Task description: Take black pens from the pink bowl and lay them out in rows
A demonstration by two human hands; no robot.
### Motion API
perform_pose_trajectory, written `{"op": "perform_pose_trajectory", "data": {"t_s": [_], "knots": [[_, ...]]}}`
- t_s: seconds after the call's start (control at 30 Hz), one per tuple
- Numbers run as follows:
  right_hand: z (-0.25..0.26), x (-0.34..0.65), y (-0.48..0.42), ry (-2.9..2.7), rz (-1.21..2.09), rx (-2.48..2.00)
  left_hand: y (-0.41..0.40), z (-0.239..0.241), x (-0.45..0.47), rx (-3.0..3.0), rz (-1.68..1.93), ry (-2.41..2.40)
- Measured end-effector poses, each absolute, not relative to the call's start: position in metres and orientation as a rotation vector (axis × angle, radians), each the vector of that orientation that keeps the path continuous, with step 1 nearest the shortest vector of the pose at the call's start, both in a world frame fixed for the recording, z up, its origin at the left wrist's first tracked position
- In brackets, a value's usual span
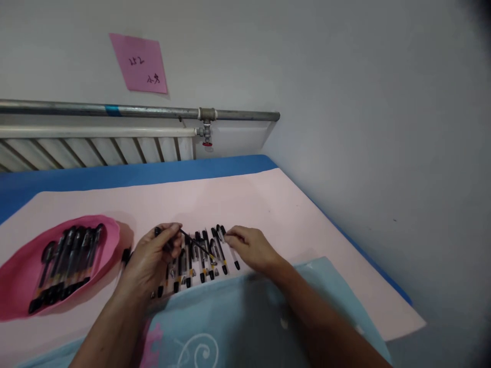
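Observation:
My left hand (155, 250) is closed, thumb and forefinger pinching a thin dark pen refill (197, 244) with a yellowish end, which slants down to the right. A black piece (157, 231) also shows among that hand's fingers. My right hand (247, 245) has its fingers curled together at the right end of the row of pen parts; what its fingertips hold, if anything, is hidden. Just below them lies a clear pen barrel (233, 255) with a black end. Between my hands lie several clear barrels, black caps (214, 233) and small metallic tips (183, 280).
A pink oval basin (115, 232) at left holds several black-capped pens (72, 255). Pale pink sheeting covers the blue-edged table (230, 166). Light blue patterned cloth (230, 317) lies along the near side. A radiator (95, 151), pipe (153, 111) and wall stand behind; another wall borders the right.

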State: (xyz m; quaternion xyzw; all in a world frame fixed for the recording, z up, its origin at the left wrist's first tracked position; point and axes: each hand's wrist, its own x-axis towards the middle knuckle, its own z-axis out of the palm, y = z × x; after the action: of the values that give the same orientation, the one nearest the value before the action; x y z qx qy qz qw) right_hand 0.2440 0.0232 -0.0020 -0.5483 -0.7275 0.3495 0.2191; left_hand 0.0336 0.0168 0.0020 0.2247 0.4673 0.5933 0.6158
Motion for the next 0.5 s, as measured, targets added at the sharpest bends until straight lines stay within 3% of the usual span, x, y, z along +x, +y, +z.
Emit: {"op": "perform_pose_trajectory", "data": {"t_s": [0.1, 0.23, 0.37, 0.5], "knots": [[0.001, 0.235, 0.014, -1.937, 1.24, -1.311, 0.01, -0.001, 0.047, 0.612, 1.257, 1.093], [-0.004, 0.226, 0.004, -1.887, 1.372, -1.27, 0.004, -0.004, 0.058, 0.659, 1.184, 1.058], [-0.007, 0.229, 0.008, -1.853, 1.32, -1.342, 0.004, -0.002, 0.06, 0.62, 1.173, 1.074], [-0.006, 0.245, 0.024, -1.826, 1.068, -1.594, 0.006, -0.001, 0.057, 0.565, 1.224, 1.071]]}}
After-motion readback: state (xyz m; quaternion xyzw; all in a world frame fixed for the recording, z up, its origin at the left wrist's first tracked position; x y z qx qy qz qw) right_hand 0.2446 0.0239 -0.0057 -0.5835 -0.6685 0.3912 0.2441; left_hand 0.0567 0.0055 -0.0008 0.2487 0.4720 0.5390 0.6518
